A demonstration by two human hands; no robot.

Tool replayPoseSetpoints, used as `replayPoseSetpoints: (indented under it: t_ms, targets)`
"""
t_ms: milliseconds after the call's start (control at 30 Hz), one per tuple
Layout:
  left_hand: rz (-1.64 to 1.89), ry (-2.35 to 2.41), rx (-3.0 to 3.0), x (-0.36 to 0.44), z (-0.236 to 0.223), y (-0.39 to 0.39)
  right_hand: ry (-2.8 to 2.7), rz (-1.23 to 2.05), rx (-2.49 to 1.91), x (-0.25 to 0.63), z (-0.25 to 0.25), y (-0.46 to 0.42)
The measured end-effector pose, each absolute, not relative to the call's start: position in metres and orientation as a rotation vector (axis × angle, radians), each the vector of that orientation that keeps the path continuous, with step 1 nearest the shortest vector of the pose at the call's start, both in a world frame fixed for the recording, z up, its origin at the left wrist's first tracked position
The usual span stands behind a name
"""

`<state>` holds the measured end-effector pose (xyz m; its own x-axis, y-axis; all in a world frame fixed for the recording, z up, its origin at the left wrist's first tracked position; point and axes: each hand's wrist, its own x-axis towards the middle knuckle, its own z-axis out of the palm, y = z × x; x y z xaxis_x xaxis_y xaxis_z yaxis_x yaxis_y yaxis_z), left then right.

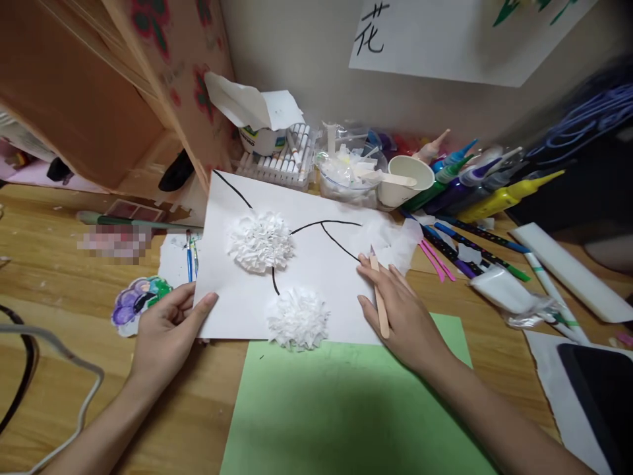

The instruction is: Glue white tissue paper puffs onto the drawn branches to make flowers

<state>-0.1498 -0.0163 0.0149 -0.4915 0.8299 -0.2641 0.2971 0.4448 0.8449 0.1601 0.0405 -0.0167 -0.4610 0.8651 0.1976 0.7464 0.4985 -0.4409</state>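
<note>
My left hand (171, 323) grips the left edge of a sheet of white paper (232, 316), thumb on top and fingers beneath. The sheet carries black curved lines and two ruffled white paper flowers, an upper flower (262, 242) and a lower flower (299, 318) at the front edge. My right hand (398, 307) rests on the sheet's right side and holds a flat wooden craft stick (380, 300) between its fingers, its dark tip pointing away. Just beyond these fingers lies thin crumpled white tissue (390, 239). Part of the sheet overlaps a green sheet (341, 396).
Behind the sheet stand a case of markers (277, 161), a tub of scraps (346, 175), a paper cup (408, 175) and paint bottles (494, 198). Pens (484, 254) and a white foam block (568, 270) lie right. A paint palette (131, 307) is left, near a cable (91, 369).
</note>
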Motion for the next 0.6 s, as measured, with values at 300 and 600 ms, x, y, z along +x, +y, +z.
replayPoseSetpoints:
  t_ms: [300,600]
  targets:
    - [1.212,1.871,1.058,-0.152,0.032,-0.028,-2.295,0.148,-1.314,0.155,-0.015,0.041]
    - [1.213,1.803,1.239,-0.145,0.098,-0.027,-2.253,0.196,-1.424,0.165,-0.016,0.059]
